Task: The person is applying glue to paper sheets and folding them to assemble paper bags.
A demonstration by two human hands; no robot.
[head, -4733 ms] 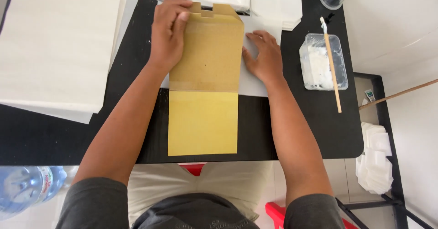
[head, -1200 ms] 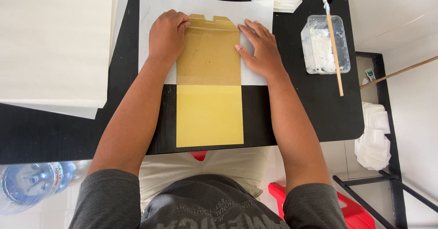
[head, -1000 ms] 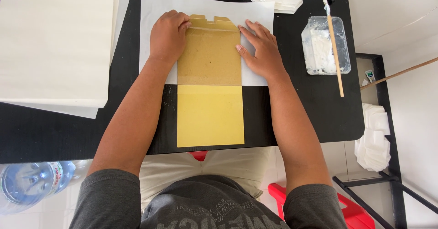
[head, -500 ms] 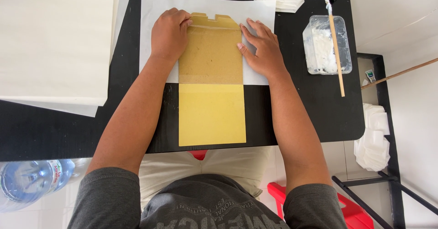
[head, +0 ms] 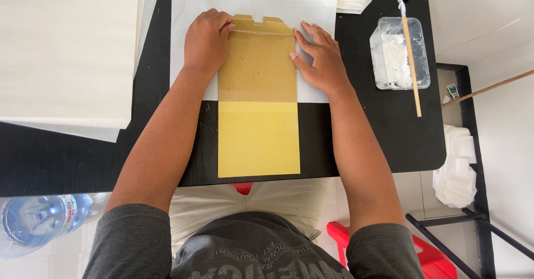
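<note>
Since the earliest view, both hands have shifted outward on the card: then the left hand gripped the top flap and the right hand lay lower on the sheet; now they sit at either side of the upper panel, and the white sheet lies square under it rather than askew.

Left hand [head: 207, 41] rests with fingers curled and pressed together over the upper left corner of the brown card [head: 257, 59], at its notched top edge. Right hand [head: 319, 59] lies flat with fingers spread, tips touching the card's right edge and palm on the white sheet [head: 250, 3]. Neither hand pinches anything; both press down.

That brown panel lies on the sheet at mid-counter [head: 384, 129], and its yellow lower half [head: 258, 139] hangs toward the person, off the paper.

Judging by this, the card is placed and is being smoothed onto the sheet; the sheet's margins are not yet folded over. A brush [head: 410, 56] lies across the tub of white paste [head: 399, 53] to the right, untouched.
</note>
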